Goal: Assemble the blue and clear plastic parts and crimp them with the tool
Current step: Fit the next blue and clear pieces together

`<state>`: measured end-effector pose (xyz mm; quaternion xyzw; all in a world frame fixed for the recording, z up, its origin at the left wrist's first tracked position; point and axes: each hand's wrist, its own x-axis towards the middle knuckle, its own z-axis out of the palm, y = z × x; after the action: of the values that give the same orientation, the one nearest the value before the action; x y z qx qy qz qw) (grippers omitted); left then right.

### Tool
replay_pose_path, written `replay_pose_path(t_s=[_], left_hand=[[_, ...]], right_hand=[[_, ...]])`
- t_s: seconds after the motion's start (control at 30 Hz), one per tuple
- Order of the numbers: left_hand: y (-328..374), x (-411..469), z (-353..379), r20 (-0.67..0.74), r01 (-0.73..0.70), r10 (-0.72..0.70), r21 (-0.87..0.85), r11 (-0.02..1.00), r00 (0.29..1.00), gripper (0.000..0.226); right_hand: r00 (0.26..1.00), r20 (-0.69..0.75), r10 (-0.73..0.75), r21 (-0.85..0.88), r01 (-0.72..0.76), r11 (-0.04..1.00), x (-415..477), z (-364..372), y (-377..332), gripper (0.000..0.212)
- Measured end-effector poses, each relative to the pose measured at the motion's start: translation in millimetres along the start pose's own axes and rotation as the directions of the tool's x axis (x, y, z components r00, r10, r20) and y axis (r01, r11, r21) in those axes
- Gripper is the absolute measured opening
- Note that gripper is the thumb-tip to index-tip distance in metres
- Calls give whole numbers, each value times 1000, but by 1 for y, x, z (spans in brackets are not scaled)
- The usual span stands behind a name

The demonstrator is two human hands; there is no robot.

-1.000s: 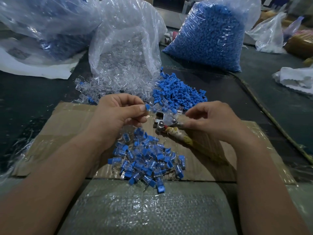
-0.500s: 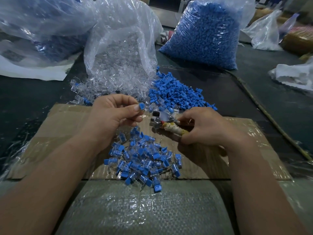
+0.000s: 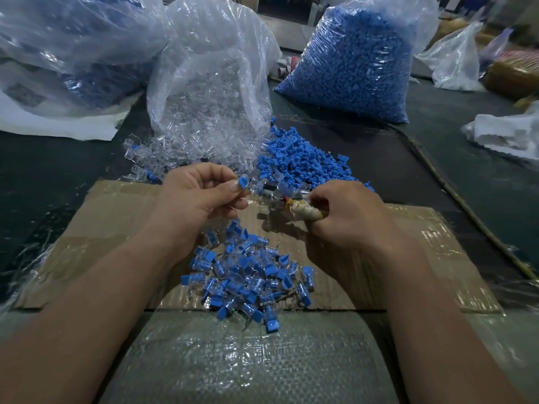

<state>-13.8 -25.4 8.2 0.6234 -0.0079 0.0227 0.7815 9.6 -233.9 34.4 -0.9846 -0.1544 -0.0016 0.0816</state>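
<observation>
Since a second ago the right hand has come down from a loose hover onto the crimping tool. Its fingers are now curled tight around the yellowish, cloth-wrapped handle. The tool's metal head points left, toward the left hand, which has hardly shifted. That hand pinches a small blue part between thumb and forefinger, with its other fingers curled under. The part sits just beside the tool's head, and I cannot tell whether the two touch.

Both hands hover over a cardboard sheet taped with clear film, which lies on the dark desk. Below the hands, a pile of assembled pieces, blue caps on clear bodies, spreads across the cardboard's near edge. It spills onto a woven sack.

Beyond the hands lies a heap of loose blue parts. Next to it on the left is an open bag of clear parts, with some spilled at its mouth. A full bag of blue parts stands further back on the right. Another plastic bag rests at far left on a white sheet. A grey printed patch on that sheet is too blurred to read.
</observation>
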Motion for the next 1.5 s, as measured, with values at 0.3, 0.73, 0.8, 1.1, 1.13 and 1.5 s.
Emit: replay_pose_path(t_s=[0.3, 0.73, 0.8, 1.1, 1.13, 1.5], left_hand=[[0, -2, 2, -44, -111, 114, 51, 992, 993, 14], [-3, -2, 5, -37, -234, 237, 76, 969, 971, 9], [-3, -2, 5, -36, -246, 249, 76, 966, 968, 9], [-2, -5, 7, -30, -299, 306, 133, 945, 952, 16], [-3, -5, 7, -33, -307, 315, 147, 940, 949, 19], [0, -8, 9, -45, -314, 335, 247, 917, 941, 23]], right_hand=[[971, -236, -27, 202, 76, 976, -5, -1, -8, 27], [981, -143, -130, 231, 161, 960, -5, 5, -22, 29], [981, -137, -134, 235, 164, 958, -5, 6, -22, 29], [974, -169, -153, 285, 197, 938, -6, 5, -27, 21], [975, -170, -142, 303, 189, 934, -6, 5, -27, 20], [976, -176, -127, 335, 181, 925, -6, 5, -31, 17]])
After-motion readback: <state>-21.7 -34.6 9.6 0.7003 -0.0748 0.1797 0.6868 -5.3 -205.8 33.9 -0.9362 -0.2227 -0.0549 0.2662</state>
